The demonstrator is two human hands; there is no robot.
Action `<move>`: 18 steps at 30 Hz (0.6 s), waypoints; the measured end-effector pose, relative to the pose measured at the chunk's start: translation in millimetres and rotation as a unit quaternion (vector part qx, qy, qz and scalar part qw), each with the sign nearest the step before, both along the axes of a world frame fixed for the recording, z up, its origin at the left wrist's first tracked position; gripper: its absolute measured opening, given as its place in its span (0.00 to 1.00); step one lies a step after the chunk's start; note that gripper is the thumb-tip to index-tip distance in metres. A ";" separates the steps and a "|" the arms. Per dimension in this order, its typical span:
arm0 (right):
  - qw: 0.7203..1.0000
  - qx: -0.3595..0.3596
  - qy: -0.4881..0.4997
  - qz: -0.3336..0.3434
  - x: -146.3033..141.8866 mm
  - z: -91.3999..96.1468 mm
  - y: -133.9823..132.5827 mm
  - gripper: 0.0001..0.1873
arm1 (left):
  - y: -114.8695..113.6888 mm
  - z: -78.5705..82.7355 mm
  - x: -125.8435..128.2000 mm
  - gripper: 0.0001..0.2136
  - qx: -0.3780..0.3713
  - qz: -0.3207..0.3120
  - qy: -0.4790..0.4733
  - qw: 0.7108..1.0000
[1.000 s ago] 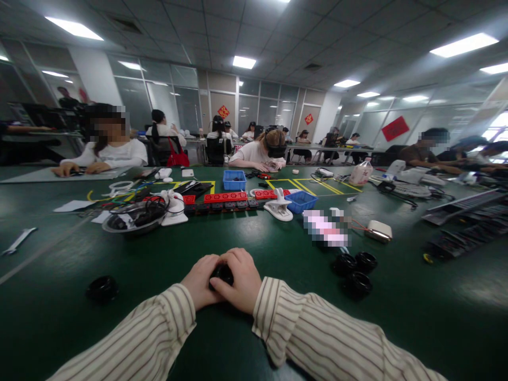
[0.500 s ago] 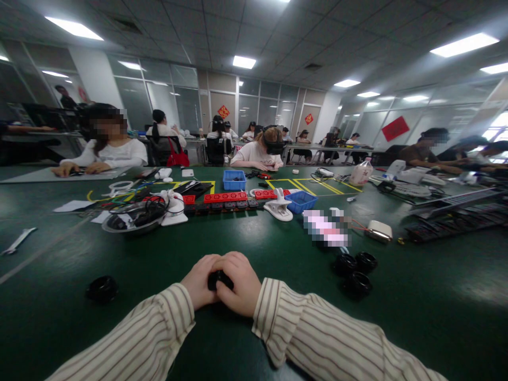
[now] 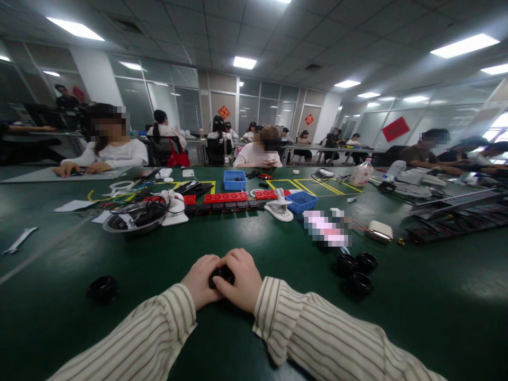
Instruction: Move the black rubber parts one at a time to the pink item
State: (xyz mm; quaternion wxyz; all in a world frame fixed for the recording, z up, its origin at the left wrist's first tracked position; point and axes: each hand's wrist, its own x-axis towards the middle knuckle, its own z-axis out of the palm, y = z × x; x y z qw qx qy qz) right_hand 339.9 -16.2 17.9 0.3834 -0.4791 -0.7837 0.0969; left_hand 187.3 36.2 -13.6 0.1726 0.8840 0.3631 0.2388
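Both of my hands meet on the green table in front of me. My left hand (image 3: pixel 201 279) and my right hand (image 3: pixel 239 280) are closed together around a small round black part (image 3: pixel 221 274), of which only a sliver shows between the fingers. Striped sleeves cover both forearms. A similar black round part (image 3: pixel 102 288) lies alone to the left. Three more black round parts (image 3: pixel 357 272) sit in a cluster to the right of my hands.
A metal bowl of cables (image 3: pixel 134 218), a red power strip (image 3: pixel 226 198), two blue bins (image 3: pixel 300 201), a white clip device (image 3: pixel 278 208) and a wrench (image 3: pixel 18 241) lie farther back. Other people sit working around the green table (image 3: pixel 59 317).
My fingers have shifted slightly on the black part, and my hands sit a touch higher than half a second ago. Black trays at the far right slid away earlier.
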 end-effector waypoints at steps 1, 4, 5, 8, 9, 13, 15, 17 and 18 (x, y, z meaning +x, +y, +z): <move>1.000 0.007 0.004 0.014 0.0 0.0 0.1 0.07 | -0.1 0.3 -0.1 0.15 -0.002 -0.005 -0.003 1.000; 0.996 0.039 0.016 0.079 0.1 -0.9 0.0 0.08 | -0.9 1.6 -0.5 0.13 -0.003 -0.024 -0.016 1.000; 0.994 0.049 0.019 0.100 0.3 -1.3 -0.2 0.09 | -1.3 2.0 -0.6 0.13 -0.003 -0.030 -0.022 0.999; 0.990 0.062 0.032 0.127 1.1 -1.4 -1.1 0.11 | -2.5 2.0 -0.6 0.16 -0.001 -0.037 -0.044 0.998; 0.990 0.061 0.036 0.122 1.3 -0.9 -1.5 0.12 | -2.8 1.7 -0.5 0.18 0.000 -0.034 -0.050 0.998; 0.995 0.046 0.039 0.078 1.3 1.3 -2.3 0.12 | -3.1 -1.0 0.4 0.23 0.000 -0.011 -0.051 0.999; 0.998 0.033 0.033 0.048 0.7 1.5 -2.4 0.12 | -2.8 -1.9 1.0 0.24 0.005 -0.003 -0.042 0.999; 0.999 0.022 0.025 0.015 -0.1 0.7 -2.2 0.14 | -2.2 -1.8 1.4 0.25 0.008 0.004 -0.027 1.000; 1.000 0.018 0.023 0.001 -0.4 0.1 -2.0 0.15 | -1.9 -1.5 1.6 0.24 0.008 0.008 -0.017 1.000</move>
